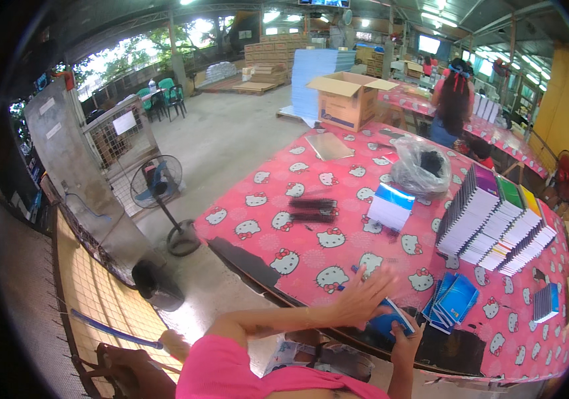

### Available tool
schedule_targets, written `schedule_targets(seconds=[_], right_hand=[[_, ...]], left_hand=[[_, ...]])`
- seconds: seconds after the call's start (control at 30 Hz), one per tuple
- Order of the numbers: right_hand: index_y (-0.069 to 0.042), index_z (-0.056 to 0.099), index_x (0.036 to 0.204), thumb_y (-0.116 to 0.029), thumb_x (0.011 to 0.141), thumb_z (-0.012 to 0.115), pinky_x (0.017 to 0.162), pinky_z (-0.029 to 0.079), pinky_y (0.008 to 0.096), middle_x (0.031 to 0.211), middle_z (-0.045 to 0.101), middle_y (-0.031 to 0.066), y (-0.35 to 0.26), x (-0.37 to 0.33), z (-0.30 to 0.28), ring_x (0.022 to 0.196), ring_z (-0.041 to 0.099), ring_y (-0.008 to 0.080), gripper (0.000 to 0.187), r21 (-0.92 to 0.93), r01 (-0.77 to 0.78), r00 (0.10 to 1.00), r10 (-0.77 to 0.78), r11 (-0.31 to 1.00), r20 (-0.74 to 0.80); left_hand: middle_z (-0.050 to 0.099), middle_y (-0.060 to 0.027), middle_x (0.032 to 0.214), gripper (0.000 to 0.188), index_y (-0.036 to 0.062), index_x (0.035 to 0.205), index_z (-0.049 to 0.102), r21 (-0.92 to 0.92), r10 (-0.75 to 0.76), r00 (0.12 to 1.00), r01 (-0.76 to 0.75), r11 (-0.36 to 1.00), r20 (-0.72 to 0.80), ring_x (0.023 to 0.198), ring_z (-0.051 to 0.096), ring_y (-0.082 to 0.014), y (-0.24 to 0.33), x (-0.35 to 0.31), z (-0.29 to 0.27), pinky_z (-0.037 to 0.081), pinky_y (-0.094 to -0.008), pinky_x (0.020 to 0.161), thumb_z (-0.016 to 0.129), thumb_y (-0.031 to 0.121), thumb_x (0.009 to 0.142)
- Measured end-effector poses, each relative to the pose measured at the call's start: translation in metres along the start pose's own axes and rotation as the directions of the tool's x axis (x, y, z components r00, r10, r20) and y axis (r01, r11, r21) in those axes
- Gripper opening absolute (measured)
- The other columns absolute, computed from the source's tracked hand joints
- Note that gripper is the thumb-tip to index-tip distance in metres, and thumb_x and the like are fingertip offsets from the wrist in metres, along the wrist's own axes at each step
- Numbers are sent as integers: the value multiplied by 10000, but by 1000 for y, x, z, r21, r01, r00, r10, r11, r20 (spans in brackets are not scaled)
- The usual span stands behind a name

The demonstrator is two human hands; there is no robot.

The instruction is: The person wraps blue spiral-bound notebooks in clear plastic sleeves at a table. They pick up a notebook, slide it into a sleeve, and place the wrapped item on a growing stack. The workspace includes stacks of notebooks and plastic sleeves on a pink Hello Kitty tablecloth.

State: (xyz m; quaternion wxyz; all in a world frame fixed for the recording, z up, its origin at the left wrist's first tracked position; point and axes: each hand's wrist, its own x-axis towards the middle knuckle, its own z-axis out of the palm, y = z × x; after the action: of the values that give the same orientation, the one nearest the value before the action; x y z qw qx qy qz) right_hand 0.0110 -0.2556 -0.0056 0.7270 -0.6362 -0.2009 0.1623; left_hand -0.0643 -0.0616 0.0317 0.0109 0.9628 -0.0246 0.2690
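My right hand grips a small blue-covered notebook at the table's near edge, thumb on its side. My left hand is held flat just over and beside that notebook, fingers stretched out and slightly blurred. Partly hidden behind my left hand lies a small blue object whose kind I cannot make out. To the right of my hands is a loose pile of blue spiral notebooks. Farther in stands a stack of notebooks without visible spirals, with two bundles of black binding coils to its left.
Tall stacks of spiral notebooks rise at the right. A clear plastic bag with black contents and an open cardboard box sit farther back on the pink patterned tablecloth. A standing fan is left of the table. A person is beyond.
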Motion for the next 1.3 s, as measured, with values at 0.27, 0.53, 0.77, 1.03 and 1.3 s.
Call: schedule_targets(seconds=[0.27, 0.53, 0.77, 1.03, 1.3], right_hand=[[27, 669, 1213, -122, 887, 733, 700, 509, 234, 1008, 687, 60, -9, -1, -3, 852, 621, 110, 364, 13, 8, 996, -9, 1000, 88], [38, 675, 1199, -118, 887, 738, 679, 484, 221, 957, 685, 36, -11, 1, -4, 820, 606, 89, 355, -27, 3, 1000, -2, 1000, 29], [35, 690, 1131, -145, 883, 743, 706, 459, 218, 927, 676, 27, -21, -1, -5, 798, 587, 82, 311, 16, -11, 1000, 11, 1000, -7], [64, 672, 1130, -65, 895, 715, 824, 486, 268, 1015, 676, 37, -7, 12, -15, 923, 596, 108, 271, -43, 46, 991, -40, 998, 128], [68, 657, 1080, -95, 904, 707, 822, 493, 271, 991, 693, 66, 13, 4, -13, 930, 615, 114, 245, -49, -4, 984, 13, 999, 177]], left_hand=[[280, -206, 1601, 834, 5, 1529, 312, -93, 86, 995, -91, 992, -58, 1508, 221, -348, 16, -18, 8, 193, -589, 1162, 494, 578, 951], [241, -188, 1625, 914, -8, 1534, 294, -101, 177, 982, -170, 980, 67, 1509, 221, -336, 30, -24, 10, 199, -563, 1178, 563, 591, 899], [259, -188, 1618, 862, -11, 1543, 270, -199, 229, 973, -225, 954, 0, 1509, 225, -328, 35, -27, 22, 135, -568, 1192, 487, 566, 941], [224, -166, 1638, 848, 9, 1570, 221, -248, 213, 977, -213, 945, -27, 1531, 180, -290, 53, -39, 48, 124, -535, 1207, 459, 544, 956], [124, -140, 1670, 842, 36, 1596, 143, -266, 188, 981, -194, 944, -49, 1546, 118, -276, 56, -37, 61, 79, -524, 1218, 415, 547, 984]])
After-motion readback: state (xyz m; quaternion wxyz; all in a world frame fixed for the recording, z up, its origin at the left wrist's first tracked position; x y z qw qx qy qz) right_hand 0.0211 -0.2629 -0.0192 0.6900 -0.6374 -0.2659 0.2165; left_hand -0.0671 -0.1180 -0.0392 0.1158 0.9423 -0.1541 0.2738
